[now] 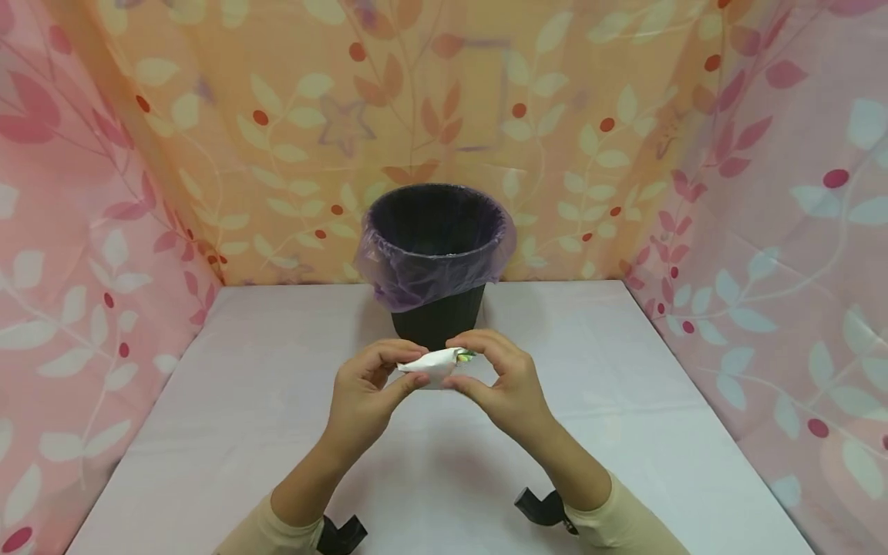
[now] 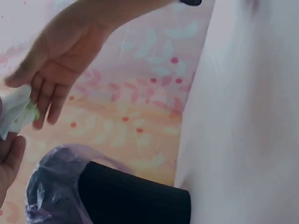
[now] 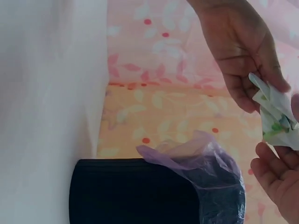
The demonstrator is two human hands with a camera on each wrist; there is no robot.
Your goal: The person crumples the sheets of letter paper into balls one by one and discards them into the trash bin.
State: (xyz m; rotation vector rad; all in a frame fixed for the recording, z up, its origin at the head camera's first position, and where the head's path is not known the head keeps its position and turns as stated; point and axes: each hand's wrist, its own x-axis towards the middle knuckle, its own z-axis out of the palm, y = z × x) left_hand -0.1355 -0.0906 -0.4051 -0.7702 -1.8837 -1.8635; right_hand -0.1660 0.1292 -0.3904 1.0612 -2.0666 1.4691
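Observation:
Between both hands, above the table, is a small crumpled white wrapper (image 1: 437,364) with green and yellow print at its right end. My left hand (image 1: 364,385) pinches its left end between thumb and fingers. At the other end, my right hand (image 1: 509,381) pinches it with thumb and fingertips. Seen from the right wrist, the wrapper (image 3: 276,114) looks folded, with green leaf-like print. The left wrist view cuts off part of the wrapper (image 2: 15,112) at the frame edge. What is inside it, if anything, cannot be seen.
Behind the hands stands a black bin (image 1: 444,312), its rim lined with a translucent purple bag (image 1: 433,277). A white cloth covers the table (image 1: 277,432). Floral curtains (image 1: 430,92) hang at the back and sides. Black camera mounts (image 1: 541,507) are on both wrists.

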